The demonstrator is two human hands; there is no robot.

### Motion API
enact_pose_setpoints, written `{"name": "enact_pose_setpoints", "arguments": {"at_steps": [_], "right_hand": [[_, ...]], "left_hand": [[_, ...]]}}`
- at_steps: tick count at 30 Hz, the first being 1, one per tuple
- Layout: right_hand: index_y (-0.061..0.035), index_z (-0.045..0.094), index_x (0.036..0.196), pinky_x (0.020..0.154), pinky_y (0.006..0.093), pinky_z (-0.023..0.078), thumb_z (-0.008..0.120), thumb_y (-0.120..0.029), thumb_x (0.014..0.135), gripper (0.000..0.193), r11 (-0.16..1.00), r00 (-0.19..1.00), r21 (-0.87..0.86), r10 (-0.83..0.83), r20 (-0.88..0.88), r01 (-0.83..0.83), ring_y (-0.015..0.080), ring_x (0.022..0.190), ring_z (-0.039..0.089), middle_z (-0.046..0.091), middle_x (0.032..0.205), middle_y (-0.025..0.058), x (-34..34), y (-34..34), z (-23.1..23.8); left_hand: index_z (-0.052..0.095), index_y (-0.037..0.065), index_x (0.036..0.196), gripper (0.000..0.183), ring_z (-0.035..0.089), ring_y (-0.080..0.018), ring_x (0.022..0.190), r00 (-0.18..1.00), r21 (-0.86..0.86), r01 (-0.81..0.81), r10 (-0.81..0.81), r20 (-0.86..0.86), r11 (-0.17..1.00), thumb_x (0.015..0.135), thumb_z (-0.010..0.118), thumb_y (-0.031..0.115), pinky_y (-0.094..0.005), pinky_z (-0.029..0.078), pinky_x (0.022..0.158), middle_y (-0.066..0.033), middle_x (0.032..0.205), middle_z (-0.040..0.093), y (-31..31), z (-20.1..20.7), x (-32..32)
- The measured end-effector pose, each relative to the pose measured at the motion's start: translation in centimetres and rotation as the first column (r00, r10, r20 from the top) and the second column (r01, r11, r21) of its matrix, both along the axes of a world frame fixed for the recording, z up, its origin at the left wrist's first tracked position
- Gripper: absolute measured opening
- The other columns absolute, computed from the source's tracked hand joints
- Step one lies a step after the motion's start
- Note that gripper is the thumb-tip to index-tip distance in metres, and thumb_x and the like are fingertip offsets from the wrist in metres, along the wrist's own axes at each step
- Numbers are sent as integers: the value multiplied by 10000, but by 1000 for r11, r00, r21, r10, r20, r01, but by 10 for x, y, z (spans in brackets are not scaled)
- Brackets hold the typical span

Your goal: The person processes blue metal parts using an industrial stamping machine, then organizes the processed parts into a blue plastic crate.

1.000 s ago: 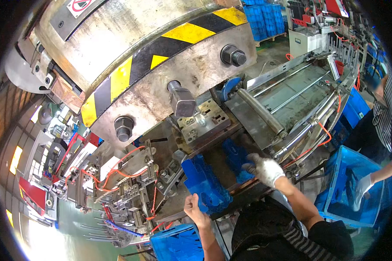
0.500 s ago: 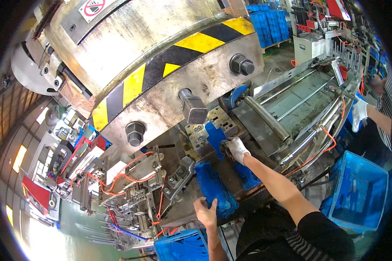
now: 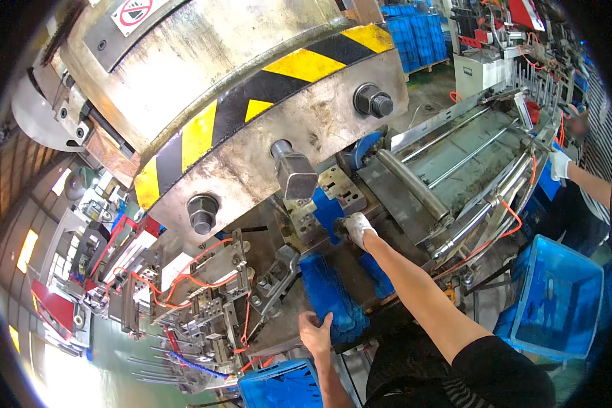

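Observation:
A flat blue shaped plate [image 3: 329, 216] lies across the steel die block [image 3: 343, 188] below the press ram. My right hand [image 3: 355, 231], in a white glove with darkened fingertips, has its fingers closed at the plate's near right edge. Nearer to me is a stack of similar blue plates [image 3: 330, 292], several deep. My left hand [image 3: 315, 334], bare, is beside the near left edge of that stack, thumb and fingers apart and holding nothing. Another small pile of blue plates [image 3: 376, 273] sits partly hidden under my right forearm.
The heavy press ram [image 3: 251, 153] with yellow-black striping and large bolts hangs over the die. Blue crates stand at the right [image 3: 557, 299] and at the bottom [image 3: 282, 386]. A roller feed frame [image 3: 449, 156] is at the right. A co-worker's gloved hand [image 3: 559, 164] shows beyond it.
The view has shifted slightly. My right hand has moved a little left, closer against the blue plate on the die. My left hand stays by the stack.

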State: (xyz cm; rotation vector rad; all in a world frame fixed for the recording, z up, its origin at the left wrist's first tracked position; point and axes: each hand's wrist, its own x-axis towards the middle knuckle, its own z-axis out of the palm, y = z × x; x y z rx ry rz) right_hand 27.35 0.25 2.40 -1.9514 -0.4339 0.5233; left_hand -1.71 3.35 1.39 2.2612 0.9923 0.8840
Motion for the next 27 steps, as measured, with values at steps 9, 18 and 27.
{"name": "enact_pose_setpoints", "arguments": {"at_steps": [9, 18, 27], "right_hand": [[19, 598, 902, 671, 383, 436, 528, -276, 814, 315, 997, 973, 24, -66, -220, 73, 341, 864, 580, 603, 905, 205, 11, 3, -14], [-5, 599, 880, 616, 344, 414, 491, -167, 830, 201, 984, 959, -137, 149, 241, -118, 226, 638, 509, 598, 763, 116, 16, -7, -22], [-81, 634, 889, 684, 322, 451, 499, -119, 801, 166, 757, 624, -652, 533, 571, -51, 234, 807, 593, 632, 881, 93, 14, 1, -24]], "left_hand": [[563, 28, 746, 303, 586, -226, 548, 997, -142, 50, -58, -54, 989, 603, 765, 201, -328, 453, 548, -96, 618, 600, 17, -7, -12], [575, 12, 688, 189, 477, -76, 534, 973, -363, 200, -141, 182, 910, 696, 707, 148, -227, 379, 501, -4, 581, 538, 22, -1, -11], [588, 23, 671, 103, 389, -32, 583, 871, -624, 357, -7, 491, 695, 763, 626, 50, -197, 292, 536, 55, 628, 482, -1, 22, -10]]}}
